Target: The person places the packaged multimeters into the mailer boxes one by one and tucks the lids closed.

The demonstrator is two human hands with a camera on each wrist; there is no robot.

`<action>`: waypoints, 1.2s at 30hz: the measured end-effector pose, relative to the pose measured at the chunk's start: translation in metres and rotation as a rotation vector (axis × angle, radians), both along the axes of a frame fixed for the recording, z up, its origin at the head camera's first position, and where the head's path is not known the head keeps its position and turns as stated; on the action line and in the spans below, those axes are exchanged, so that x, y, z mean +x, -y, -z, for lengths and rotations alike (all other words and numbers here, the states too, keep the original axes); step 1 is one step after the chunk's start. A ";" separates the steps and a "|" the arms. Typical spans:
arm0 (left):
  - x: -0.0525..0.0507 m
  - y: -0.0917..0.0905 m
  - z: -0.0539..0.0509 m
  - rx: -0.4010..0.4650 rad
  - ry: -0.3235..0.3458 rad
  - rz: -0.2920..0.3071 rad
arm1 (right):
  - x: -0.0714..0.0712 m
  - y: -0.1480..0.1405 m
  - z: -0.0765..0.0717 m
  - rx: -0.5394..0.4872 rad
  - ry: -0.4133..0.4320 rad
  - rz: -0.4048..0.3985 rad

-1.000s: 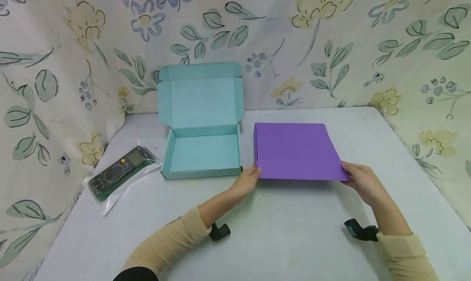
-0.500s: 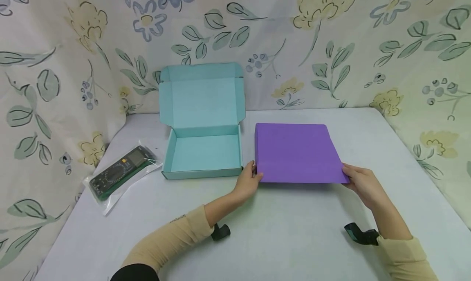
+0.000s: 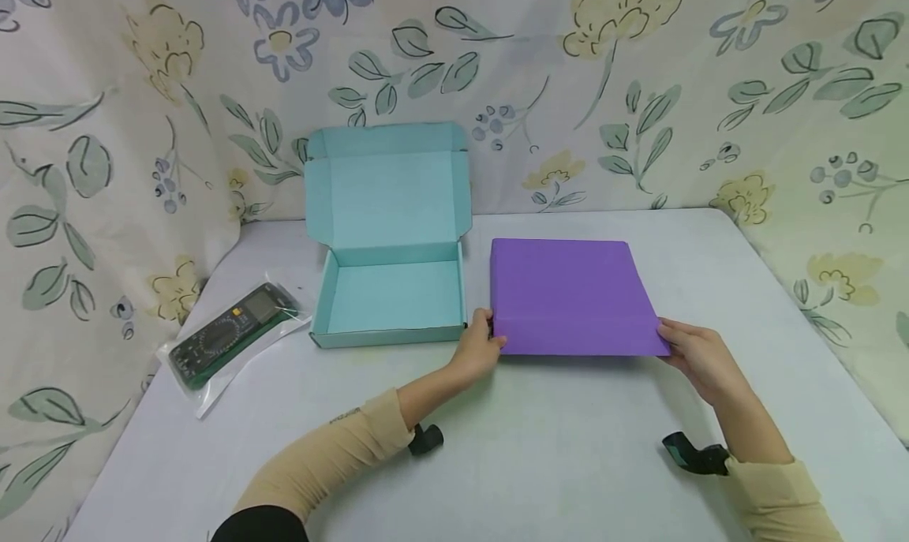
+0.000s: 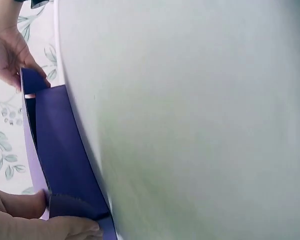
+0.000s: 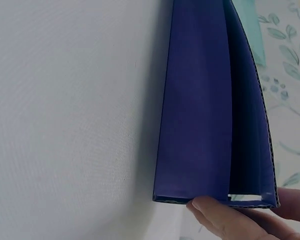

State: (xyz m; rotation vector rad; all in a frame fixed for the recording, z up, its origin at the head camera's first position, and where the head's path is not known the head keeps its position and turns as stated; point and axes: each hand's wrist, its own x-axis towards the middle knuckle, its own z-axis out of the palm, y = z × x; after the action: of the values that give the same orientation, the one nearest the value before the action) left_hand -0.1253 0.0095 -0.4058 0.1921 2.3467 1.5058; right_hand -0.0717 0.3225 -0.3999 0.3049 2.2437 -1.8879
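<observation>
A purple cardboard box [image 3: 571, 282] lies on the table with its lid folded over the top. My left hand [image 3: 477, 354] holds it at the front left corner, the thumb on the front and the fingers along the side. At the front right corner, my right hand [image 3: 703, 358] pinches the lid's edge between thumb and fingers. In the right wrist view a dark gap shows between the lid and the box's front wall [image 5: 197, 110]. The left wrist view shows the same gap, with a side flap [image 4: 72, 204] between the left thumb and fingers.
A light teal cardboard box [image 3: 398, 293] stands open left of the purple one, its lid upright against the floral curtain [image 3: 525, 69]. A multimeter in a clear plastic bag [image 3: 234, 337] lies on the white table [image 3: 540, 463] at the far left.
The purple lid's front edge has come down slightly toward me, and a crease now shows across its front. My left hand has shifted its fingers at the corner; my right hand keeps its pinch.
</observation>
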 end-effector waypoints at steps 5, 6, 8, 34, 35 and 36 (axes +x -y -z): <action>-0.005 0.000 -0.006 -0.081 -0.069 0.031 | 0.002 0.007 -0.009 0.030 -0.008 -0.011; -0.006 0.000 -0.007 -0.097 -0.071 0.036 | 0.002 0.007 -0.010 0.032 -0.008 -0.010; -0.009 -0.002 -0.008 -0.116 -0.053 0.040 | 0.002 0.007 -0.009 0.032 -0.005 -0.007; -0.014 -0.001 -0.003 0.081 0.100 0.016 | 0.001 0.002 0.001 0.032 0.056 -0.077; -0.014 -0.001 -0.003 0.081 0.098 0.016 | 0.001 0.002 0.001 0.038 0.054 -0.083; -0.014 -0.001 -0.003 0.081 0.097 0.014 | 0.001 0.001 0.001 0.046 0.053 -0.088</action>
State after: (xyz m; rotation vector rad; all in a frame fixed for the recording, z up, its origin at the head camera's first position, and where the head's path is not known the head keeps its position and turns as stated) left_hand -0.1390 0.0105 -0.4027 0.1512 2.2067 1.5687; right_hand -0.0711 0.3212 -0.4009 0.2563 2.2302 -1.7658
